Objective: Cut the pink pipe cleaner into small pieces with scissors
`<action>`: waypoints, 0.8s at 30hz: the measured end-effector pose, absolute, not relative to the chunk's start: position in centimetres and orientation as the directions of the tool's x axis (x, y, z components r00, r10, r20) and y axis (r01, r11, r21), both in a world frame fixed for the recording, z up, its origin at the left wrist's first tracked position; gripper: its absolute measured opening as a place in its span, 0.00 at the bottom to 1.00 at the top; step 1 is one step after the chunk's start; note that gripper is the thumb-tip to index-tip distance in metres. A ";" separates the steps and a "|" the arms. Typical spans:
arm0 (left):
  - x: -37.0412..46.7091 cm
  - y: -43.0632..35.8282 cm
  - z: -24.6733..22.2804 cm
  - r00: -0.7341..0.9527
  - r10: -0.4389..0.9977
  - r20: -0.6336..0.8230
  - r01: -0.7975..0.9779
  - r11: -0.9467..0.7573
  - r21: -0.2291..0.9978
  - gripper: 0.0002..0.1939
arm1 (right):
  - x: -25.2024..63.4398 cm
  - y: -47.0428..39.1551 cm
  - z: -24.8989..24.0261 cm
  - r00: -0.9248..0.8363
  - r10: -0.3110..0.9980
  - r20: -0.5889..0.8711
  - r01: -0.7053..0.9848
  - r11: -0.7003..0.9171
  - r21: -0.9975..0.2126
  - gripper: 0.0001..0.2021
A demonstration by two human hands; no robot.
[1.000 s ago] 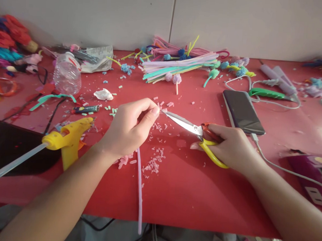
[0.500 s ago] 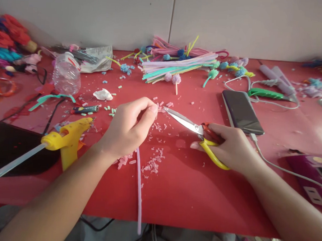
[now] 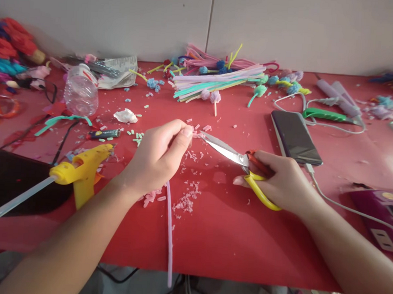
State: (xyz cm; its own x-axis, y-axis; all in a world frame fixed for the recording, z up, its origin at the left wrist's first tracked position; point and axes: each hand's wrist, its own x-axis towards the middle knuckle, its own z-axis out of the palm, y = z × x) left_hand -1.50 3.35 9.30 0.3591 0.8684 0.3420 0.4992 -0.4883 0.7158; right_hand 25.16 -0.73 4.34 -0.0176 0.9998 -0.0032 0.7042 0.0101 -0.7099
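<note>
My left hand (image 3: pixel 163 153) is closed in a pinch on a lilac pipe cleaner (image 3: pixel 169 233). Its long end hangs out below the palm and past the table's front edge; the pinched part is mostly hidden by the fingers. My right hand (image 3: pixel 285 180) grips scissors (image 3: pixel 225 151) by their red and yellow handles. The blades point left, their tips just right of my left fingertips, a little apart from each other. Short pink cut pieces (image 3: pixel 152 198) lie beneath my left wrist, and finer fluff (image 3: pixel 187 199) is scattered to their right.
On the left stand a yellow glue gun (image 3: pixel 85 169) and a clear plastic bottle (image 3: pixel 81 90). Bundled pipe cleaners (image 3: pixel 216 84) lie at the back. To the right are a phone (image 3: pixel 296 135) on a cable, a green-handled cutter (image 3: pixel 325 114) and a purple box (image 3: pixel 377 209).
The scissor blades have parted slightly, the lower yellow handle shifting a touch down. My left hand and the pipe cleaner stay almost where they were.
</note>
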 end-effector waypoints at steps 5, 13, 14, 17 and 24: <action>-1.6 3.2 9.4 0.375 0.868 0.326 0.488 -0.484 0.726 0.17 | 25.0 -0.6 4.4 0.004 1.000 -0.016 0.714 -0.014 -0.700 0.39; -1.4 3.1 9.3 0.387 0.869 0.310 0.499 -0.479 0.722 0.17 | 24.7 -0.5 4.7 0.008 1.000 -0.006 0.731 -0.010 -0.682 0.38; -1.4 3.1 9.3 0.387 0.869 0.307 0.499 -0.478 0.723 0.17 | 24.6 -0.5 4.8 0.011 1.000 -0.010 0.732 -0.015 -0.681 0.38; -1.4 3.1 9.3 0.388 0.871 0.300 0.504 -0.473 0.723 0.17 | 24.5 -0.5 4.9 0.024 1.000 -0.019 0.732 -0.030 -0.680 0.39; -1.4 3.1 9.3 0.371 0.872 0.318 0.508 -0.477 0.717 0.16 | 24.9 -0.7 4.7 0.018 1.000 0.019 0.707 0.001 -0.708 0.38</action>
